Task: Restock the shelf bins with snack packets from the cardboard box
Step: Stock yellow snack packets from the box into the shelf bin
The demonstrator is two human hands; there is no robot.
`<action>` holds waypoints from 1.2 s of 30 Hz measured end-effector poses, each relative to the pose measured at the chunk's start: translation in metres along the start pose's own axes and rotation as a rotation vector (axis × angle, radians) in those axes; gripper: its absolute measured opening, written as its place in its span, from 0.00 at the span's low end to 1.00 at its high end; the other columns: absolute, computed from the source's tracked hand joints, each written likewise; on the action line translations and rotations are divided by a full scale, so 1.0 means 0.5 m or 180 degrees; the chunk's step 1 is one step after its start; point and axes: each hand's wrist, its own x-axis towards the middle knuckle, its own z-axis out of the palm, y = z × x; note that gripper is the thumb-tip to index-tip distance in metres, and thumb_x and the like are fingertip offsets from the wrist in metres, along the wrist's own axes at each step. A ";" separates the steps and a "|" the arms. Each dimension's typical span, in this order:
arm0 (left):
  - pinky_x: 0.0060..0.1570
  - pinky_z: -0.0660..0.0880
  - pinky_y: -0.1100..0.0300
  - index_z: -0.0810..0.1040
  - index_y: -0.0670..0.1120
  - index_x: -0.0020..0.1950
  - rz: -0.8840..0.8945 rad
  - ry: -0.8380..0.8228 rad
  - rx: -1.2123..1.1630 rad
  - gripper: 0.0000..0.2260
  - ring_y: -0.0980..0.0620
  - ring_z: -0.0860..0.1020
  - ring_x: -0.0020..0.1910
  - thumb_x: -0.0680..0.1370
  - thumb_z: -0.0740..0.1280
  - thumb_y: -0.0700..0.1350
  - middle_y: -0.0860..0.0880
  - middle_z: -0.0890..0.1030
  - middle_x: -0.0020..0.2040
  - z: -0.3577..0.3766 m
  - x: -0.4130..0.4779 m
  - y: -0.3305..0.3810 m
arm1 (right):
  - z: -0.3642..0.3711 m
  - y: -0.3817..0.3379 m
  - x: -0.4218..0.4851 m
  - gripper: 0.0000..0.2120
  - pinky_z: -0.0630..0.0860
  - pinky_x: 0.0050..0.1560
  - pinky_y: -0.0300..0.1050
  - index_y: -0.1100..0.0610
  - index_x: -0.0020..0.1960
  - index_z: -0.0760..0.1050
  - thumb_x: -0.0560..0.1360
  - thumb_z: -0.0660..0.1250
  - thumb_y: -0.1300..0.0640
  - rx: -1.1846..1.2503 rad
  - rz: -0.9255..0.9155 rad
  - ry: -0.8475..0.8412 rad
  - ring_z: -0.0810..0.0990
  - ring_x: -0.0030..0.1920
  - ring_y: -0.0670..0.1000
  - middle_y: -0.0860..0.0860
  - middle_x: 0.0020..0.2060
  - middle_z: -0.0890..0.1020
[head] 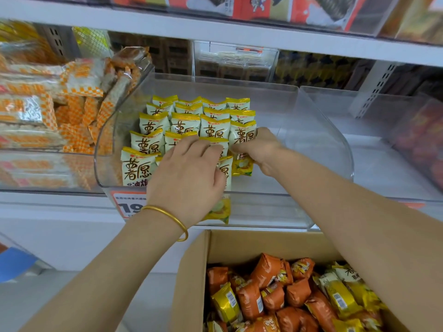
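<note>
A clear plastic shelf bin holds several yellow-and-white snack packets standing upright in rows on its left half. My left hand rests on the front rows, fingers curled over the tops of the packets. My right hand is at the right end of the rows, closed around a yellow snack packet. Below, an open cardboard box holds several loose orange and yellow packets. A gold bangle sits on my left wrist.
A bin of orange-checked wafer packs stands on the left. Another clear bin is on the right, with red packs at its far end. A price label hangs on the bin front. A white shelf with boxed goods runs above.
</note>
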 end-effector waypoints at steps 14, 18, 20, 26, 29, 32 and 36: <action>0.55 0.74 0.47 0.80 0.42 0.58 0.0038 -0.0031 -0.0038 0.24 0.42 0.76 0.60 0.73 0.50 0.49 0.45 0.82 0.54 -0.003 -0.001 -0.002 | 0.000 0.003 -0.006 0.38 0.80 0.54 0.55 0.58 0.61 0.70 0.55 0.81 0.50 -0.0675 -0.0090 0.0006 0.81 0.53 0.54 0.53 0.53 0.81; 0.58 0.73 0.47 0.79 0.42 0.58 0.0048 -0.0021 -0.0090 0.24 0.42 0.75 0.61 0.74 0.50 0.49 0.44 0.81 0.54 0.001 -0.003 -0.006 | -0.015 -0.006 -0.029 0.41 0.77 0.41 0.44 0.58 0.62 0.70 0.54 0.82 0.48 -0.0541 -0.0001 -0.0112 0.80 0.53 0.51 0.52 0.54 0.81; 0.60 0.72 0.47 0.79 0.42 0.59 0.0077 0.0072 -0.0156 0.22 0.42 0.74 0.61 0.75 0.51 0.49 0.44 0.81 0.55 -0.002 -0.004 -0.008 | -0.031 -0.036 -0.071 0.35 0.72 0.41 0.41 0.60 0.65 0.65 0.66 0.79 0.55 -0.0611 -0.0088 -0.0043 0.78 0.52 0.49 0.51 0.54 0.79; 0.56 0.72 0.42 0.81 0.40 0.56 0.1027 0.1038 -0.0322 0.14 0.38 0.76 0.58 0.77 0.58 0.40 0.43 0.79 0.59 -0.042 -0.049 0.021 | -0.116 -0.065 -0.338 0.23 0.75 0.45 0.30 0.48 0.63 0.67 0.73 0.72 0.60 -0.0430 -0.1402 0.0038 0.77 0.53 0.43 0.43 0.52 0.75; 0.51 0.73 0.43 0.81 0.41 0.54 0.1386 0.0796 -0.0541 0.14 0.39 0.77 0.55 0.76 0.58 0.40 0.45 0.80 0.59 -0.039 -0.106 0.080 | -0.167 0.013 -0.428 0.18 0.79 0.49 0.38 0.45 0.59 0.73 0.73 0.70 0.60 -0.0314 -0.1326 -0.0180 0.81 0.50 0.44 0.43 0.53 0.78; 0.51 0.75 0.46 0.81 0.44 0.54 0.1676 0.0005 -0.0577 0.14 0.43 0.76 0.57 0.74 0.59 0.42 0.46 0.80 0.59 0.004 -0.168 0.136 | -0.213 0.150 -0.445 0.11 0.82 0.46 0.47 0.51 0.55 0.77 0.76 0.67 0.63 -0.0480 -0.0567 -0.0188 0.84 0.44 0.47 0.49 0.49 0.81; 0.49 0.78 0.54 0.82 0.49 0.51 0.1846 -0.0864 -0.0599 0.14 0.51 0.73 0.57 0.73 0.58 0.46 0.51 0.80 0.57 0.060 -0.232 0.183 | -0.270 0.392 -0.380 0.13 0.73 0.57 0.45 0.57 0.62 0.75 0.77 0.65 0.59 -0.2336 0.0373 -0.0148 0.78 0.57 0.53 0.54 0.57 0.79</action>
